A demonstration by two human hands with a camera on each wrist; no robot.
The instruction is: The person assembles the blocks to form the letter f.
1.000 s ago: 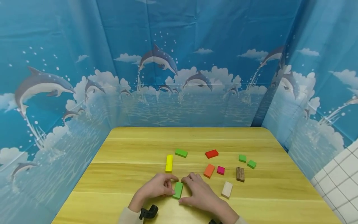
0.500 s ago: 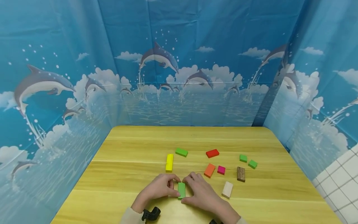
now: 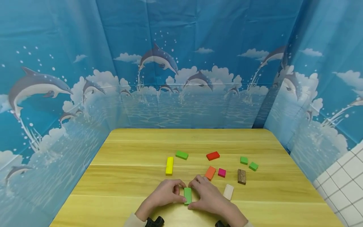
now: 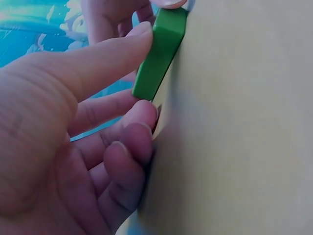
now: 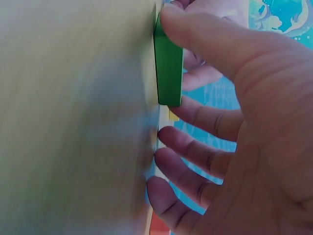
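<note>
A long green block [image 3: 187,195] lies flat on the wooden table [image 3: 119,176] near its front edge, lengthwise away from me. My left hand [image 3: 169,193] holds its left side, with the thumb [image 4: 102,61] pressed on the block [image 4: 161,49] and the other fingers curled against the table. My right hand [image 3: 206,196] holds the right side, its thumb [image 5: 205,34] lying over the block [image 5: 169,63] and its fingers spread on the table beside it.
Beyond the hands lie a yellow bar [image 3: 169,165], a green block [image 3: 181,154], a red one [image 3: 213,155], orange [image 3: 210,172], magenta [image 3: 221,172], two small green ones [image 3: 244,160], a brown one [image 3: 241,176] and a pale one [image 3: 228,192]. Blue dolphin curtains enclose the table.
The green block has turned from a slant to pointing straight away from me and shifted slightly right, with both hands staying on it.
</note>
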